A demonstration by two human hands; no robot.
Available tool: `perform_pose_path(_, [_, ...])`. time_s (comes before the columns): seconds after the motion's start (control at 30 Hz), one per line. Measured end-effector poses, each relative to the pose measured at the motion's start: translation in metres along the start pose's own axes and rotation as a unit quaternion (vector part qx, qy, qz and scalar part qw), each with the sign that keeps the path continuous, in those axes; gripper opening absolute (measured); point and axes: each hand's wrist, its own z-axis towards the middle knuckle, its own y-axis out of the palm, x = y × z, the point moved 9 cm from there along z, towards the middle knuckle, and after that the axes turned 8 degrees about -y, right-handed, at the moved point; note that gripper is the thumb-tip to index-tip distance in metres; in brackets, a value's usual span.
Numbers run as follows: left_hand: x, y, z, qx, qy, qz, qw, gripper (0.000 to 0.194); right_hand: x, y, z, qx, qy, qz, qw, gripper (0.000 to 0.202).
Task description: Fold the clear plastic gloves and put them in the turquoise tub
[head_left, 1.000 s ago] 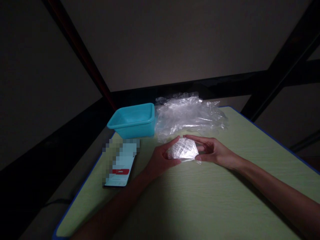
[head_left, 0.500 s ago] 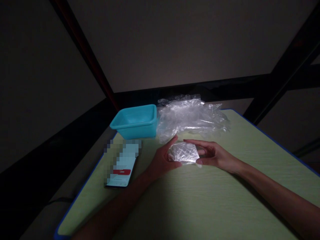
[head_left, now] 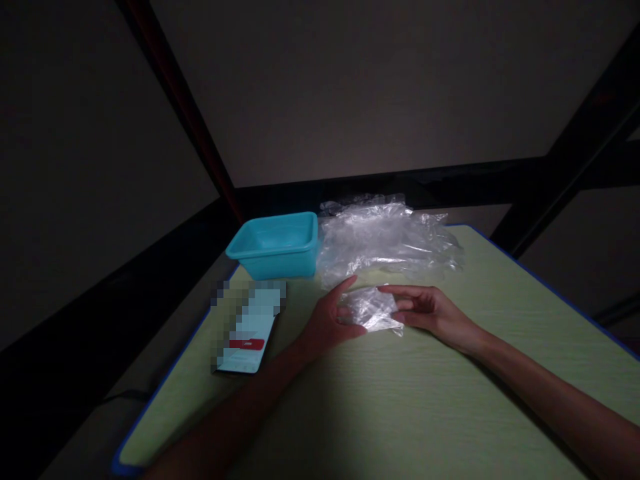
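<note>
Both forefingers have drawn a little apart along the far edge of the small plastic piece (head_left: 370,310) since a second ago, and the whole scene has slid slightly rightward in view. That crumpled, shiny piece sits between the hands; I can't tell whether it rests on the table (head_left: 400,407) or just above it. At its nine o'clock end, the left hand (head_left: 327,323) curves round it, thumb and forefinger spread wide; whether it truly grips, I can't say. From three o'clock, the right hand (head_left: 427,308) pinches the piece between thumb and fingers. Beyond, toward twelve, a loose heap of clear plastic (head_left: 393,240) spreads across the back of the table. Around ten to eleven stands a turquoise basin (head_left: 285,263), just beside the heap. Near nine lies a phone (head_left: 255,327), its screen lit and partly pixelated.
</note>
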Motion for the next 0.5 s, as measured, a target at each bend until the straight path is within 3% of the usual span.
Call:
perform_pose_path(0.13, [0.006,-0.008,0.001,0.042,0.021,-0.020,0.999,0.069,-0.006,-0.007,0.000,0.050,-0.025,-0.036,0.998,0.053])
perform_pose_path(0.27, [0.016,-0.025,0.004,0.076,0.048,-0.113,0.989,0.052,-0.010,-0.016,0.000,0.096,-0.052,-0.011,0.994,0.051])
perform_pose_path(0.4, [0.025,-0.063,0.006,0.162,0.080,-0.283,0.942,0.045,-0.007,-0.021,0.000,0.112,-0.053,-0.004,0.992,0.052])
perform_pose_path(0.5, [0.029,-0.084,0.006,0.203,0.084,-0.356,0.908,0.039,-0.005,-0.021,0.000,0.109,-0.049,-0.024,0.993,0.051])
